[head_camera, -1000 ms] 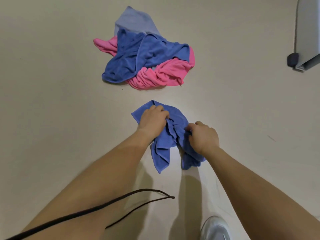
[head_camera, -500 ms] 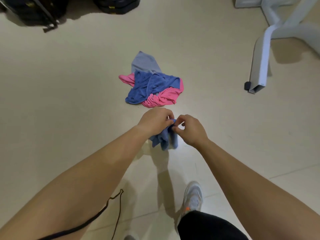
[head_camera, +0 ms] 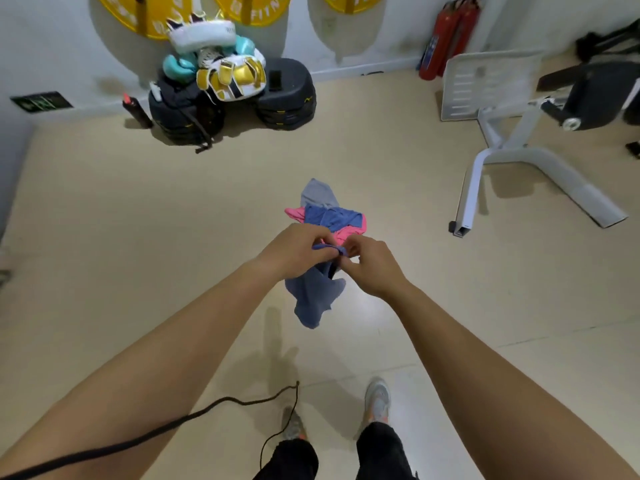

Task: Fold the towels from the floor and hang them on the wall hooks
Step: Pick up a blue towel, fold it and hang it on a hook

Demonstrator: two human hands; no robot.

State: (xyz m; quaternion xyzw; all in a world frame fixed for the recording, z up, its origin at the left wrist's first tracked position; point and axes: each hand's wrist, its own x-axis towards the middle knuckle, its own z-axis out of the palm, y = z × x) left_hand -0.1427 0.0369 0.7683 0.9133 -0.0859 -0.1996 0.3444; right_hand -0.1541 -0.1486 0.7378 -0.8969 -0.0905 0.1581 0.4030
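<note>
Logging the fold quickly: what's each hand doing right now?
The left hand is closed, gripping the blue towel.
The right hand is closed, pinching the same towel's top edge.

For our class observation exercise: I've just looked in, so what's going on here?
A person stands holding a blue towel in the air, the left hand and right hand both pinching its top edge. It hangs bunched, not yet folded. A pile of pink, blue and grey towels lies on the floor beyond.
</note>
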